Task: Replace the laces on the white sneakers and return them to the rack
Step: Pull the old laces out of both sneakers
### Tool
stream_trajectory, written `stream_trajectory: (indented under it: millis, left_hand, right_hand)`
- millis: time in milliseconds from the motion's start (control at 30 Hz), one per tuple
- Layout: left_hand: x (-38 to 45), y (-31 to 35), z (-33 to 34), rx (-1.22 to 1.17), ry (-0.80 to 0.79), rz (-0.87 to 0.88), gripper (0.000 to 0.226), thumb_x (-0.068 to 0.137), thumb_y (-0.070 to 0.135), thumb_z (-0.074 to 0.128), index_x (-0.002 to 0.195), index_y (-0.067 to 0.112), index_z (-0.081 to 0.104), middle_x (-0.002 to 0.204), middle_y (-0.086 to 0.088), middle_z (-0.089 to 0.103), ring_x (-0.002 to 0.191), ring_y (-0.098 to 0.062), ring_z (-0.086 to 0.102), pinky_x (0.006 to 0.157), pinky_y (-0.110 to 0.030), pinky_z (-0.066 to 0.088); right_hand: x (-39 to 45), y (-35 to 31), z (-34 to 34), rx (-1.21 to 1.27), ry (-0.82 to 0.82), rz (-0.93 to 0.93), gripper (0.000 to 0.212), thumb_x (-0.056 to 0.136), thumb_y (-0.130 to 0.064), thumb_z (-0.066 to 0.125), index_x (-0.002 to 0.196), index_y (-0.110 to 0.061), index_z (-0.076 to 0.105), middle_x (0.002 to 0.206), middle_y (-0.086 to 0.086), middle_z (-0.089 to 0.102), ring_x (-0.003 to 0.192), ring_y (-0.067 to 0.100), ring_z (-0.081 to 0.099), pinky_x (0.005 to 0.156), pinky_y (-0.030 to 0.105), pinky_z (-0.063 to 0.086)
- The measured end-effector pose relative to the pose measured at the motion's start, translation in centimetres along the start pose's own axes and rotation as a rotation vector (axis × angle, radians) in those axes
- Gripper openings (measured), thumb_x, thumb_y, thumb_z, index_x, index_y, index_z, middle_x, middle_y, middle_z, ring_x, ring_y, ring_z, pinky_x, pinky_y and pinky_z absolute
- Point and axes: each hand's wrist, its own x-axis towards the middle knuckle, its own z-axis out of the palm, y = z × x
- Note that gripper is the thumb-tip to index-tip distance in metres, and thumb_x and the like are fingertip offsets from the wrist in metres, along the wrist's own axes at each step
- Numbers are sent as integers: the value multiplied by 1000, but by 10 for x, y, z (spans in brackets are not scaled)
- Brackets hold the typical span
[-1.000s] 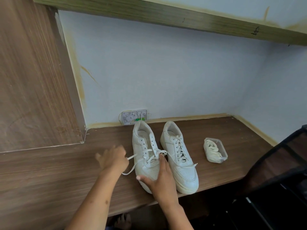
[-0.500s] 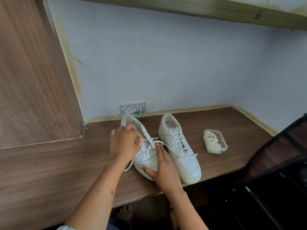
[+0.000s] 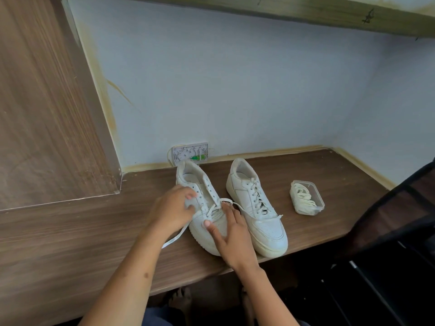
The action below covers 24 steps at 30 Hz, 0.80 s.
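Our left hand (image 3: 173, 211) had moved from the pulled lace end onto the near-left white leather sneaker (image 3: 204, 208), its grip pinching the loosened white lace (image 3: 213, 208); our right hand (image 3: 229, 234), fingers spread, steadied the toe, so unlacing continued.

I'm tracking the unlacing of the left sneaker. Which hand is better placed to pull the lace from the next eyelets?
Probably the left hand: its fingers are at the left sneaker's eyelet row, where the lace trails. The right hand lies flat on the toe, steadying it.
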Motion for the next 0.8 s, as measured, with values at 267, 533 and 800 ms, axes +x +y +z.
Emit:
stream_trajectory:
  millis: [267, 533, 800]
  left_hand:
    - [6, -3, 11, -77, -57, 170, 10, 85, 28, 73, 93, 31, 68, 102, 15, 45, 94, -7, 55, 76, -21, 44]
    - [7, 6, 23, 186, 57, 248, 14, 87, 43, 66, 98, 38, 74, 106, 12, 40, 99, -12, 33, 88, -31, 31]
    - [7, -3, 4, -54, 110, 125, 11, 68, 36, 82, 68, 42, 73, 96, 20, 49, 96, -8, 37, 88, -31, 30]
  right_hand:
    - [12, 3, 5, -35, 274, -28, 33, 99, -22, 54, 132, -25, 54, 104, -9, 46, 89, 10, 53, 83, 33, 51]
    - [-8, -10, 23, -11, 271, -39, 30, 92, -36, 60, 115, -17, 53, 111, -6, 47, 104, 10, 43, 94, 25, 40]
    - [-18, -6, 36, -153, 303, -65, 42, 95, -46, 54, 121, -14, 46, 121, 3, 43, 105, 18, 41, 96, 29, 38]
